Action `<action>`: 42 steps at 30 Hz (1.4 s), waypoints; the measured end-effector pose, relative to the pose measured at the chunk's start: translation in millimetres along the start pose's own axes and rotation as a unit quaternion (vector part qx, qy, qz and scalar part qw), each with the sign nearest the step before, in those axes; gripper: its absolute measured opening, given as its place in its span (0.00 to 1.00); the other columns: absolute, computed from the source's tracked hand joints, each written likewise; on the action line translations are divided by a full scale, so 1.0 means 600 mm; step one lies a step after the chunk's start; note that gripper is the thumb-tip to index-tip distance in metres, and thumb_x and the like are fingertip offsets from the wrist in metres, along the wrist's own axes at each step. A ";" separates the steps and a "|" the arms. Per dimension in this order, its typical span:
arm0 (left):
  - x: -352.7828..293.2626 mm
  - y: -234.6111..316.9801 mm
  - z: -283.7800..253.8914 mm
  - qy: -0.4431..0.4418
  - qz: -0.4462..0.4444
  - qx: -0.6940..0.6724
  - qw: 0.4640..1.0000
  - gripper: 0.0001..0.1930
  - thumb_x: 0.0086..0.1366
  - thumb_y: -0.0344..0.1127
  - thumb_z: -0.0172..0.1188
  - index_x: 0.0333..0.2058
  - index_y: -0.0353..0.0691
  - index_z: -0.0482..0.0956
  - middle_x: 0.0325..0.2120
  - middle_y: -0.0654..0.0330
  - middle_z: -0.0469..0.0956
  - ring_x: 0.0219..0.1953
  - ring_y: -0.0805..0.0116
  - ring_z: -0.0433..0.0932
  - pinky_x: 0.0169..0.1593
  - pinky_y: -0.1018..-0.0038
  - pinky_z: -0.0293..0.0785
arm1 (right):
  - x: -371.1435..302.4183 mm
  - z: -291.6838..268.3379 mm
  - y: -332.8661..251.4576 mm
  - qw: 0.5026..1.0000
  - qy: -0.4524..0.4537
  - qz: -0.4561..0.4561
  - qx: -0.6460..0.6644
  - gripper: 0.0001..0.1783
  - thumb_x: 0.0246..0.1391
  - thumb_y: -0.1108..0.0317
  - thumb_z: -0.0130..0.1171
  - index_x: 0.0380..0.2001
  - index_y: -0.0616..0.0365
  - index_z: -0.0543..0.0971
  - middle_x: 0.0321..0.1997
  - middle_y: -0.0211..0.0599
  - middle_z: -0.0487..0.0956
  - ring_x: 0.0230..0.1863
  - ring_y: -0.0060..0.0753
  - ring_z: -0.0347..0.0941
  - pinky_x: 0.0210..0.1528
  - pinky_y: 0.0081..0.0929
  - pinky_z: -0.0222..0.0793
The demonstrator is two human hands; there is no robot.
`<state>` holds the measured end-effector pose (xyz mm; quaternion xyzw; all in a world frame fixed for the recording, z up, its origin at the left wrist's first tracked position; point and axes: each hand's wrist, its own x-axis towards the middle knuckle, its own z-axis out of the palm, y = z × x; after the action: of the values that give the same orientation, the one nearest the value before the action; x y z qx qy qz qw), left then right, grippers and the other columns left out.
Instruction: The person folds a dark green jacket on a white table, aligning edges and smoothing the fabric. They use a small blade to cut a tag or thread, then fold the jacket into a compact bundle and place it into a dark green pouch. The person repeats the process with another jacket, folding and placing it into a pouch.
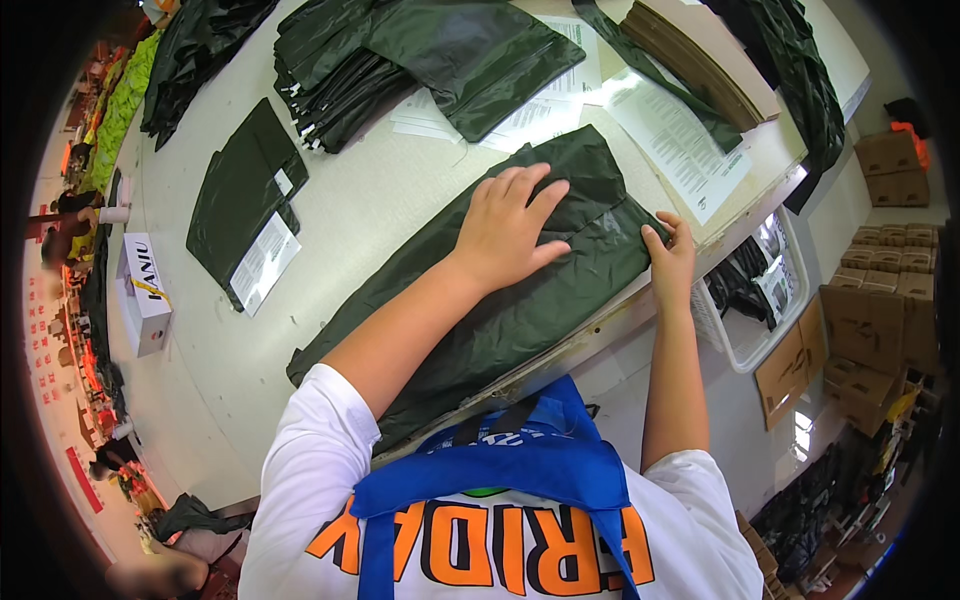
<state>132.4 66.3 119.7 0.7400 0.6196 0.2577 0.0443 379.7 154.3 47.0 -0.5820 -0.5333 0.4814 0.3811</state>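
Note:
A dark green garment of thin, shiny fabric lies partly folded along the table's near edge. My left hand rests flat on its folded upper part, fingers spread. At the garment's right edge, my right hand pinches the fabric between thumb and fingers. To the left is a smaller folded dark green piece with a printed sheet on its lower end. A stack of folded dark green garments sits at the back, partly over white printed sheets. What the garment's underside looks like is hidden.
The pale table curves across the view. A brown cardboard stack stands at the back right, a white box at the left edge. Below the table's right side is a white basket of dark packages, near several cardboard boxes.

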 end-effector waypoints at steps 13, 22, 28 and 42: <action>0.044 0.008 0.048 -0.031 -0.096 0.094 0.991 0.20 0.54 0.42 0.59 0.43 0.36 0.74 0.44 0.48 0.77 0.45 0.48 0.77 0.49 0.61 0.73 | 0.017 -0.032 -0.030 0.981 -0.172 0.088 0.033 0.07 0.52 0.73 0.57 0.36 0.61 0.76 0.31 0.24 0.73 0.34 0.15 0.65 0.39 0.16 0.59; 0.079 -0.038 0.013 -0.044 -0.317 -0.123 0.939 0.08 0.58 0.34 0.53 0.32 0.35 0.73 0.22 0.50 0.77 0.26 0.51 0.77 0.34 0.64 0.73 | 0.024 -0.040 -0.030 0.968 -0.196 0.139 0.070 0.08 0.55 0.73 0.56 0.38 0.62 0.75 0.33 0.22 0.74 0.36 0.15 0.66 0.42 0.16 0.60; 0.071 -0.034 0.040 0.028 -0.242 -0.112 0.963 0.17 0.54 0.24 0.55 0.45 0.41 0.72 0.47 0.54 0.74 0.42 0.55 0.77 0.44 0.66 0.74 | 0.039 -0.046 -0.029 0.956 -0.245 0.140 0.086 0.07 0.51 0.78 0.57 0.35 0.58 0.73 0.40 0.24 0.71 0.40 0.16 0.66 0.44 0.15 0.60; 0.133 -0.060 0.033 -0.126 -0.301 -0.144 0.934 0.54 0.50 0.52 0.70 0.67 0.41 0.46 0.62 0.43 0.59 0.63 0.48 0.62 0.64 0.63 0.57 | 0.099 -0.037 -0.094 0.922 -0.351 0.150 -0.063 0.33 0.49 0.74 0.63 0.60 0.58 0.64 0.37 0.37 0.78 0.36 0.24 0.71 0.42 0.21 0.66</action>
<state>117.0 154.6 115.0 0.5308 0.7589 0.2235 0.3039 385.1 222.4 97.3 -0.4718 -0.5684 0.6718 0.0555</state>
